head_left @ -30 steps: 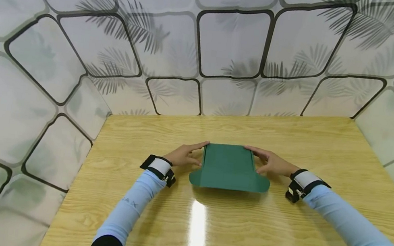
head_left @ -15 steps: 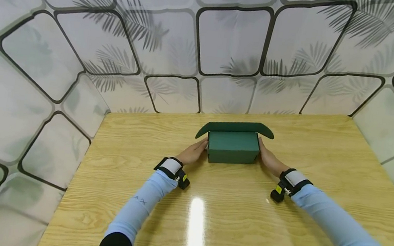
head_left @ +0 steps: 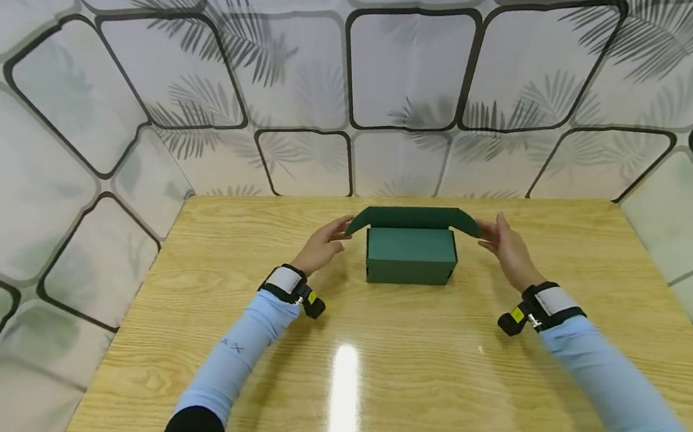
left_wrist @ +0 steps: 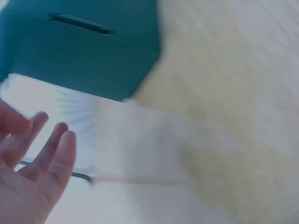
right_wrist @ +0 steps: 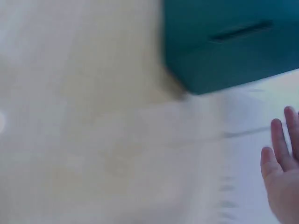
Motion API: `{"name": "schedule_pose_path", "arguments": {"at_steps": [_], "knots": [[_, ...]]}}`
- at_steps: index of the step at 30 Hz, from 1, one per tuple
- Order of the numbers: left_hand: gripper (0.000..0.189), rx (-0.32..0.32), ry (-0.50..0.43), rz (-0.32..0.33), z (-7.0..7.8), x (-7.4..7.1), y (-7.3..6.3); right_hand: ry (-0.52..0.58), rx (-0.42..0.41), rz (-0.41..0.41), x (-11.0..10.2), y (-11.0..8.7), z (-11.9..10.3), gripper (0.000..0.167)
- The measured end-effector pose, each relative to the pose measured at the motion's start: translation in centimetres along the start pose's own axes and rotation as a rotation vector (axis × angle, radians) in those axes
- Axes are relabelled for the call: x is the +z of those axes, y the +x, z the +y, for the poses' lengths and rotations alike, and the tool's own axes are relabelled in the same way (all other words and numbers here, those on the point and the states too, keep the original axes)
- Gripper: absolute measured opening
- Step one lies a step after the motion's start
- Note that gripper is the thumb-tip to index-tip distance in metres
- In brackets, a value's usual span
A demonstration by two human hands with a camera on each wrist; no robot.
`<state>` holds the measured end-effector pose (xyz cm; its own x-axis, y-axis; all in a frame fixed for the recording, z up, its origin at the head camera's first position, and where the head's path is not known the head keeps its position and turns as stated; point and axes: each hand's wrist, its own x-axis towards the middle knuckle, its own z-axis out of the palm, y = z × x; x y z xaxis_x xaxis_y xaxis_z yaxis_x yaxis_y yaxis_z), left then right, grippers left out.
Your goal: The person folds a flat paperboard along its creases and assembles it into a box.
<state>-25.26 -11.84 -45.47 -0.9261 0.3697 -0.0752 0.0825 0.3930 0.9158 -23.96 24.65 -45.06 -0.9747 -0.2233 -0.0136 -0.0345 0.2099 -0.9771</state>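
Observation:
A dark green cardboard box (head_left: pixel 411 255) stands on the wooden table, its lid flap (head_left: pixel 413 216) sticking up along the far side with rounded ends. My left hand (head_left: pixel 319 247) is beside the flap's left end, fingers extended and spread, fingertips right at its edge. At the flap's other end my right hand (head_left: pixel 511 255) has its fingers stretched toward it, the fingertips overlapping the edge in the head view. Both wrist views show a slotted side of the box, with the left fingers (left_wrist: pixel 58 156) and right fingers (right_wrist: pixel 279 140) apart from that side.
The light wooden table (head_left: pixel 430 382) reaches back to a patterned curtain (head_left: pixel 411 66) with leaf prints and dark outlines. That curtain also runs along the left and right sides. A bright light reflection (head_left: pixel 344 401) lies on the table in front.
The box was turned so its flap moved from the near side to the far side. Since then both hands have slid off the box's sides, outward and up to the flap's ends.

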Motion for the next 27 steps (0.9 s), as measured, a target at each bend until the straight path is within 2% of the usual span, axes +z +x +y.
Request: {"name": "schedule_pose_path", "arguments": {"at_steps": [3,5,8,11,15,17,21,27], "knots": [[0.054,0.030,0.010,0.099,1.6,-0.8,-0.6,-0.215,-0.029,0.054,-0.4,-0.2,-2.2,0.067],[0.050,0.047,0.041,0.128,2.8,-1.2,-1.1,-0.373,-0.022,0.061,-0.4,-0.3,-3.6,0.063],[0.045,0.065,0.098,0.123,4.5,-1.4,-1.5,-0.565,-0.021,0.044,-0.1,-0.4,-5.4,0.057],[0.038,0.084,0.211,0.111,5.7,-1.1,-1.5,-0.692,-0.047,0.032,0.4,-0.3,-6.7,0.051],[0.031,0.114,0.352,0.131,6.8,-0.4,-1.2,-0.793,-0.106,0.056,1.4,-0.2,-7.6,0.043],[0.030,0.119,0.383,0.143,7.2,0.0,-1.0,-0.830,-0.138,0.076,1.8,0.0,-7.8,0.039],[0.035,0.125,0.376,0.140,7.9,0.7,-0.4,-0.850,-0.158,0.103,2.4,0.4,-8.3,0.035],[0.045,0.132,0.328,0.109,8.5,1.3,0.1,-0.812,-0.115,0.108,2.9,1.0,-8.7,0.037]]}}
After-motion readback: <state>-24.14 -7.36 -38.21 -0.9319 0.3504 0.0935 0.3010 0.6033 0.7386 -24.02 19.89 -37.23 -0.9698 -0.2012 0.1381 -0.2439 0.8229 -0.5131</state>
